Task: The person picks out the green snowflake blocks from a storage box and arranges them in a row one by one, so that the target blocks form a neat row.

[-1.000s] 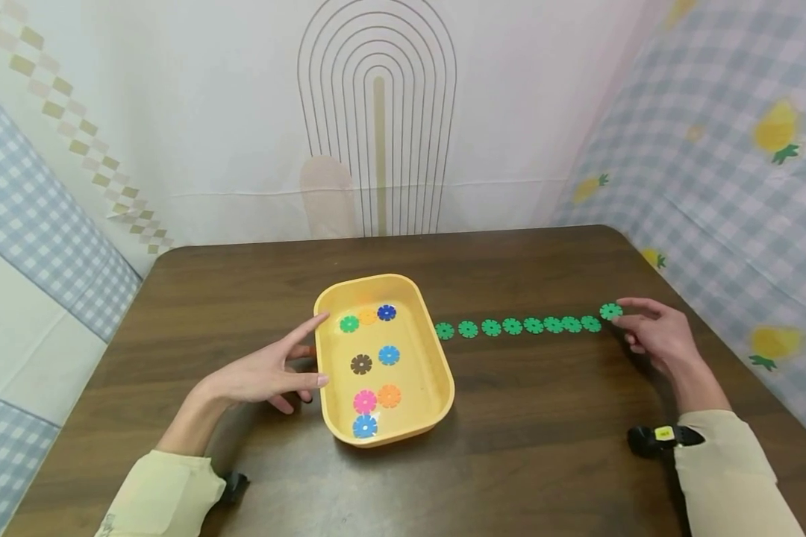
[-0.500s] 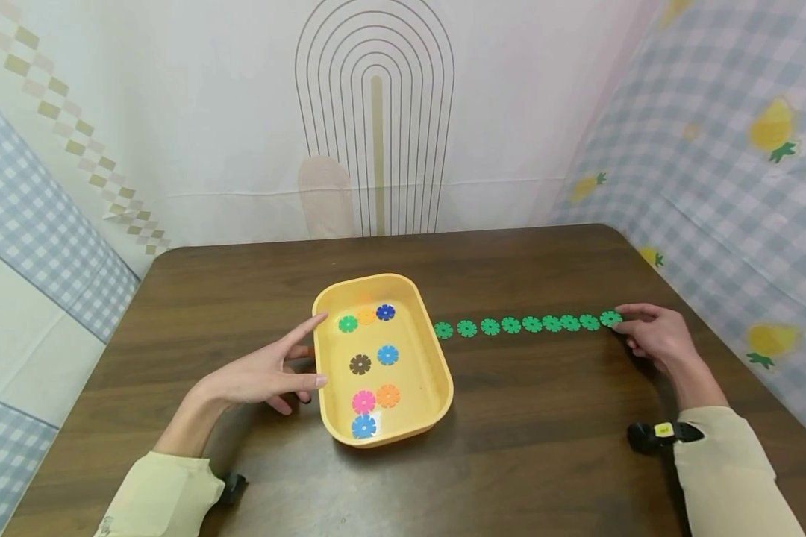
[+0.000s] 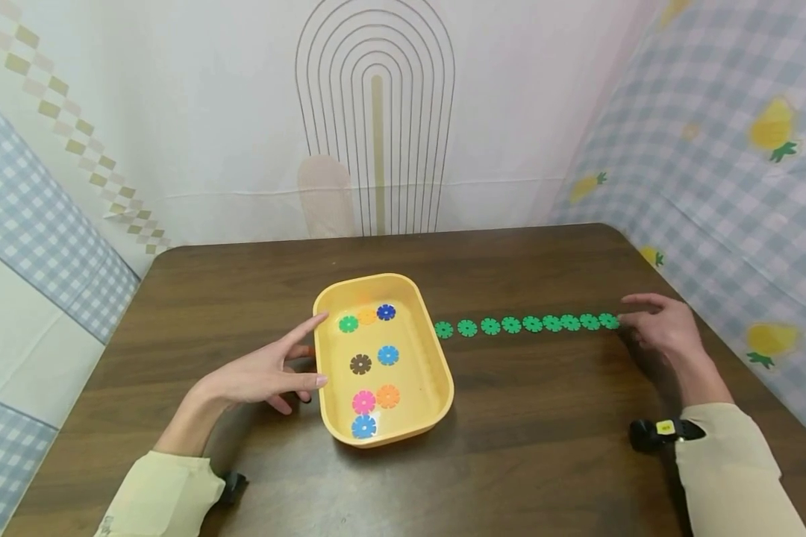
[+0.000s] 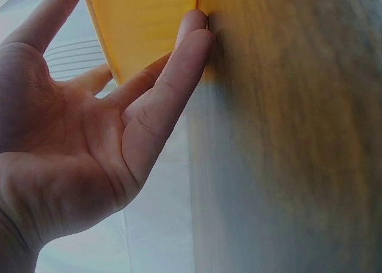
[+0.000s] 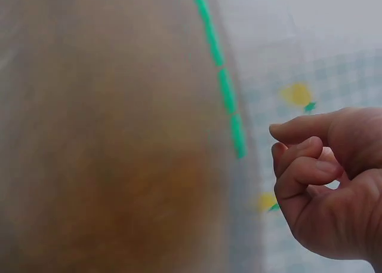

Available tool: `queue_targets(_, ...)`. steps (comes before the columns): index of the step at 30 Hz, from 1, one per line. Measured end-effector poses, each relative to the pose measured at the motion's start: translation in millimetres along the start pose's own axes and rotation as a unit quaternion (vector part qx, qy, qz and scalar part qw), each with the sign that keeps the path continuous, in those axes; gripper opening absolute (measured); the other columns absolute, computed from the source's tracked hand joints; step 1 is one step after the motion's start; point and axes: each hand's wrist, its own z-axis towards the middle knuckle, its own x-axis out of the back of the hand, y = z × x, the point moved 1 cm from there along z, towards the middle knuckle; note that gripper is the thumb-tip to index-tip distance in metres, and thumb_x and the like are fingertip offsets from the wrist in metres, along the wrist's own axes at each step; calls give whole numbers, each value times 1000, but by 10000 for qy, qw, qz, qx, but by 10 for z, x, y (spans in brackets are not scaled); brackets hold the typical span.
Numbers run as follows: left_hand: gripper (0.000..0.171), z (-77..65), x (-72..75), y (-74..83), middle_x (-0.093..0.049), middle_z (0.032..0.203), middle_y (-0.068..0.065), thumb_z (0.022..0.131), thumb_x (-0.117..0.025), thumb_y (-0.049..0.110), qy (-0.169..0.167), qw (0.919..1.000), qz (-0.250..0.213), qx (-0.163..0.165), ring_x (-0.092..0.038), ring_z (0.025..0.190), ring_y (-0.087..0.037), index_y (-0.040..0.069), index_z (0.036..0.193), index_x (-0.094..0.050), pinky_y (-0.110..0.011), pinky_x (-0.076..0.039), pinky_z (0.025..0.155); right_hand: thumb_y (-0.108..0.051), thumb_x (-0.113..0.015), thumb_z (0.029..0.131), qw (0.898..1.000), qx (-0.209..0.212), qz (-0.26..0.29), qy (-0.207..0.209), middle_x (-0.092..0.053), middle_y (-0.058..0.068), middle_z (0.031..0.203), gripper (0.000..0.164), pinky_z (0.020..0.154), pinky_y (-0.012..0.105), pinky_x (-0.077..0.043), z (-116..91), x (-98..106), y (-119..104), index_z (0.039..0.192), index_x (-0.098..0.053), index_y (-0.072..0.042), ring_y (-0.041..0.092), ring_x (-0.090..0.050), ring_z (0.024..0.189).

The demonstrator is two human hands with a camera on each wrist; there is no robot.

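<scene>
A yellow tray (image 3: 443, 373) stands on the brown table. My left hand (image 3: 258, 373) rests against its left side, index finger and thumb at the rim, the other fingers lower along the outer wall in the left wrist view. To the tray's right runs a row of several green notched discs (image 3: 511, 325). Just past the row's right end is my right hand (image 3: 665, 328), its thumb close to the last green disc (image 3: 608, 321). Nothing sits between its fingertips; in the right wrist view the other fingers are loosely curled.
Inside the tray lie several more notched discs: green (image 3: 348, 324), dark blue (image 3: 386, 312), brown (image 3: 360, 364), pink (image 3: 364, 403), orange and lighter blue. A patterned white curtain (image 3: 242, 134) hangs behind the table (image 3: 524, 447), and a checked cloth (image 3: 725, 224) along its right.
My right hand lowered a green disc to the right end of the row, let go of it and drew slightly back to the right. The left hand and tray stayed put.
</scene>
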Motion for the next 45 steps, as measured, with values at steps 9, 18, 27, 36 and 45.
queue_targets(9,103,-6,1,16,-31,166,-27,99,-76,35,25,10000,-8,1,-69,98,-28,41,169,0,-46,-63,78,-42,-65,105,9881,1283,-774,351,-62,-9,93,48,62,32,-51,-171,22,-881,140,-62,-10,11,-59,75)
queue_targets(18,103,13,-10,15,-28,166,-28,99,-76,36,11,10000,55,33,-68,96,-27,42,169,-1,-45,-63,78,-29,-74,100,9698,2369,-570,62,-67,1,98,31,63,28,-49,-436,-447,-1694,126,-74,-11,16,-58,80)
queue_targets(27,102,15,-21,14,-27,167,-29,99,-76,37,114,9998,72,118,-69,93,-26,42,169,-2,-45,-63,78,-25,-74,98,9539,2762,-701,-942,-74,10,113,28,80,37,-53,-581,-1129,-2157,122,-76,-11,27,-64,102)
queue_targets(36,101,12,-26,5,-31,165,-28,99,-76,35,121,9998,30,127,-69,93,-26,42,169,-3,-45,-63,77,-18,-74,98,9432,2688,-293,-1932,-70,12,96,29,59,30,-51,-640,-1801,-2341,124,-75,-5,21,-60,65)
queue_targets(45,100,19,-22,9,-33,164,-25,100,-75,36,57,9999,30,142,-68,94,-26,42,169,-3,-45,-63,78,-12,-76,96,9337,2452,-273,-2594,-68,13,93,30,49,29,-49,-667,-2235,-2444,125,-73,-4,26,-62,59)
